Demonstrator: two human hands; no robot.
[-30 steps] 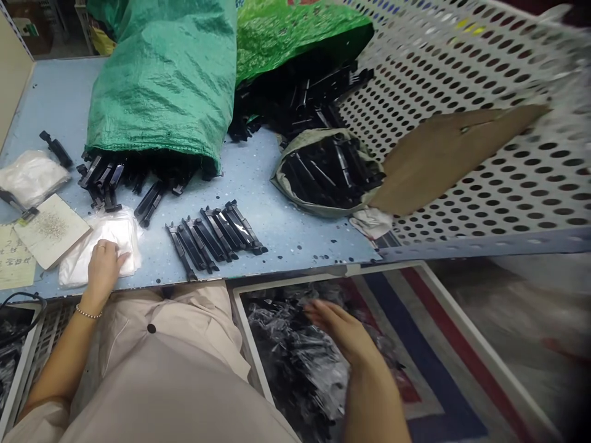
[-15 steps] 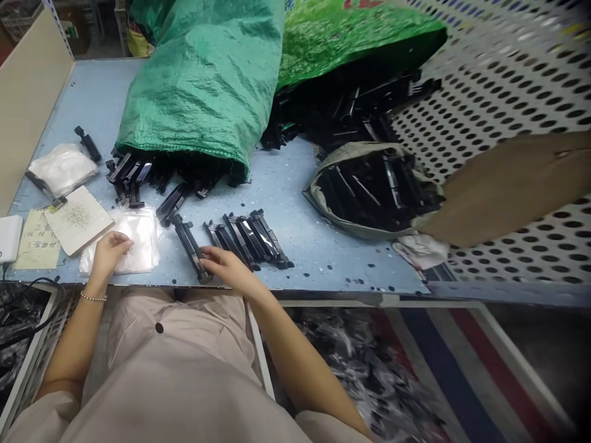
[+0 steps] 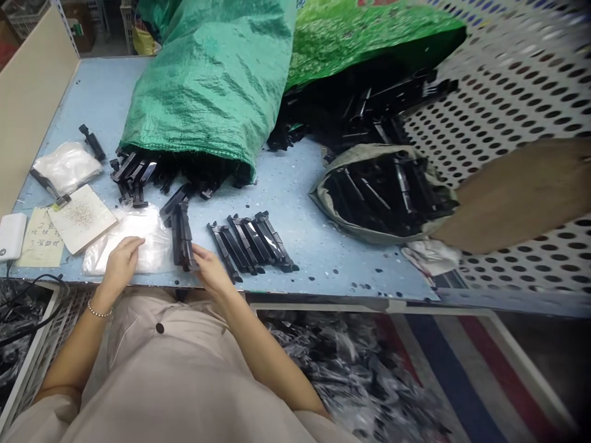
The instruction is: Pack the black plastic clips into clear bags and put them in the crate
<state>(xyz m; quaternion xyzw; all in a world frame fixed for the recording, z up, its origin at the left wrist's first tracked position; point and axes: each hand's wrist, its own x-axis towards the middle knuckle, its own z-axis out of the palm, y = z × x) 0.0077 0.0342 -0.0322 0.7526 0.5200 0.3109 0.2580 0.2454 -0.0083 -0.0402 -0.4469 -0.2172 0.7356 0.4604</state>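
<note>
My right hand grips the lower end of a black plastic part, which stands nearly lengthwise above the table's front edge. My left hand rests over a stack of clear plastic bags, its fingers pressed together; whether a bag is between them is too small to tell. Right of the held part, a slanted row of several black parts lies on the blue table. A square white block touches the bag stack on its left.
A green sack spills black parts at the back. An open grey-green bag of parts lies right, by a perforated panel. At left are a bundle of clear bags, a note and a white device.
My right hand has moved left with the black part, which is now more upright and nearer the bags. My left hand has shifted slightly right. The whole view has shifted a little.
</note>
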